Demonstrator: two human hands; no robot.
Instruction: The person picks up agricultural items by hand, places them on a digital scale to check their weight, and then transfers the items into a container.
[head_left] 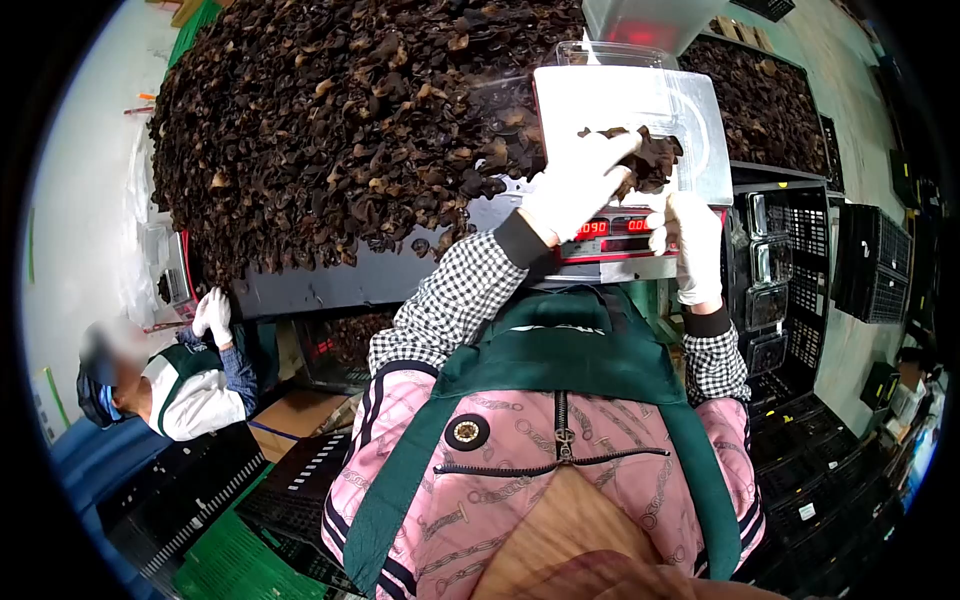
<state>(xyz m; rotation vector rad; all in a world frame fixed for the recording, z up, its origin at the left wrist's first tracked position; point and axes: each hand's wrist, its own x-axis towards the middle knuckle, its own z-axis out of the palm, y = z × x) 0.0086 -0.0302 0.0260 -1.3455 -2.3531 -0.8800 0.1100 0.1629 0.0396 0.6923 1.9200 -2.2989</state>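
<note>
My left hand, in a white glove, reaches over the silver plate of a digital scale. Its fingers and thumb close around part of a clump of dark wood ear mushrooms lying there. At the scale's front right edge is my right hand, also gloved, with its fingers curled in beside the clump; whatever they grip is hidden. Red digits glow on the display between the two hands. A clear plastic tray sits just behind the plate.
A large heap of wood ear mushrooms covers the table to the left. Black crates holding clear plastic boxes stand at the right. Another person with gloved hands together is at the lower left. A translucent bin stands at the back.
</note>
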